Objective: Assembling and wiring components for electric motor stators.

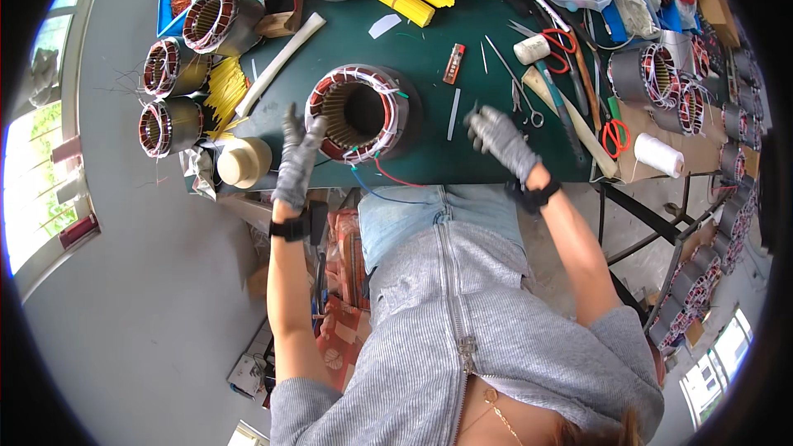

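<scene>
A motor stator (392,116) stands on the green worktable in front of me, its bore facing up. Red windings bound with white lacing ring its top, and a blue and a red lead hang toward me. My left hand (297,161), in a grey glove, is at the stator's left rim with fingers apart, holding nothing. To the right of the stator, my gloved right hand (504,142) has its fingers drawn together; a small dark tip shows at them, too small to name. A white strip (453,114) lies between that hand and the stator.
Several other stators (173,128) stand left, behind and right. Yellow strip bundles (406,3) lie at the back. On the right are red-handled scissors (615,138), a mallet-like tool (570,120) and a white thread spool (658,155). A cream cup-shaped piece (244,163) sits at the front left edge.
</scene>
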`<state>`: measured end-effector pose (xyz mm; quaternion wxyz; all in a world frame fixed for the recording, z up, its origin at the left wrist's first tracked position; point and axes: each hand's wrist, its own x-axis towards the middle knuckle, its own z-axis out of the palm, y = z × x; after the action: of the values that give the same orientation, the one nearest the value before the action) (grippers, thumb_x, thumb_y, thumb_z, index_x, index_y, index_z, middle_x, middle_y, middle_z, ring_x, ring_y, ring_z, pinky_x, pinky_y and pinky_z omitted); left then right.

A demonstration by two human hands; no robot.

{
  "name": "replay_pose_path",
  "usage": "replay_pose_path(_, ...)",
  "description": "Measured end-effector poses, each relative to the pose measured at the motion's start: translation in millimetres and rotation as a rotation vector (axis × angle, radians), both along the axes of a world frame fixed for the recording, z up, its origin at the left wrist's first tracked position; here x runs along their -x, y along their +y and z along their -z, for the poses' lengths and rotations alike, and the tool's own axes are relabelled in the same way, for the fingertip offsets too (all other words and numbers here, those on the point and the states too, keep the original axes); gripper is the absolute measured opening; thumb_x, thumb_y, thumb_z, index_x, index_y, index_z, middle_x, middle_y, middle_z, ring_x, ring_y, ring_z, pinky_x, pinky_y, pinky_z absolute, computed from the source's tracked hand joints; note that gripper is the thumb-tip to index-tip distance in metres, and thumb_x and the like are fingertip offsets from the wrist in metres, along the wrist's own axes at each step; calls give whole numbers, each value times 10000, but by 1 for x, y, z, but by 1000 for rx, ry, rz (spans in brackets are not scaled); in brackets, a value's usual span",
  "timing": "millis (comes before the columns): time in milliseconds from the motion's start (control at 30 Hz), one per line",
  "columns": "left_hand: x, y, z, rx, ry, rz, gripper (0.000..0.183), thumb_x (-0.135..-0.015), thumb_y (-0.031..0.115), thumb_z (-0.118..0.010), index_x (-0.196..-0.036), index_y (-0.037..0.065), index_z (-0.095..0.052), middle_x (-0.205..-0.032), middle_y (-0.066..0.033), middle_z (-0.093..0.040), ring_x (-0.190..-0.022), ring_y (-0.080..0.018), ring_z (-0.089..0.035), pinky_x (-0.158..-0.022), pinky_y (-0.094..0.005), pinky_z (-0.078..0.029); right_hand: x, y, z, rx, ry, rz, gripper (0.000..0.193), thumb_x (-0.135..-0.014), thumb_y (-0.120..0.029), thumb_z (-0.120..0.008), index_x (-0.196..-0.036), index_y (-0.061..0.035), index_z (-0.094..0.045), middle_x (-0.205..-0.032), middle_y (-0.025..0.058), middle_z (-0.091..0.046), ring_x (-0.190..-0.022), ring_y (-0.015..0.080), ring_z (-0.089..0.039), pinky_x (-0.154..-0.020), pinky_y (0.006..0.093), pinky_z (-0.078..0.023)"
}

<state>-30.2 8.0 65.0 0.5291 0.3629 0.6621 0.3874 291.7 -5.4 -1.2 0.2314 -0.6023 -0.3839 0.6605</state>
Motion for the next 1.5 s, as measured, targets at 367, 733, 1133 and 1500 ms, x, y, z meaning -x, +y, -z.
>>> replay_pose_path(367, -53, -31, 33, 122, -531, -570, 361, -819, 148, -561, -1162, 204, -460, -1026, -29, -571, -870, -192, -590, -644, -369, -521, -35, 96, 75, -708, -877, -119, 179, -837, -231, -562, -898, -65, -587, -744, 58, -588, -623, 139, -559, -555, 285, -456)
replay_pose_path(733, -60, -50, 51, -228, 507, -676, 495, -772, 139, -641, -1229, 145, -453, -1169, -63, -513, -1120, -245, -456, -958, -415, -353, 75, -45, -32, -851, -404, -298, 168, -829, -186, -559, -909, -38, -562, -922, 143, -566, -900, 286, -563, -812, 399, -434)
replay_pose_path(1133, -85, -10, -22, -667, 1396, 659, 179, -756, 258, -581, -739, 79, -578, -713, -95, -582, -799, -277, -553, -842, -445, -394, 44, 56, -115, -1203, -1036, -482, 248, -747, -216, -614, -994, -216, -594, -948, 86, -573, -860, 259, -558, -822, 420, -426)
replay_pose_path(1500, -80, -13, 13, -446, 1046, 10, 229, -800, 257, -589, -800, 28, -596, -778, -162, -594, -732, -341, -551, -709, -448, -421, 76, 19, -34, -980, -249, -14, 203, -752, -2, -564, -941, -70, -593, -925, 107, -555, -925, 283, -528, -864, 372, -408)
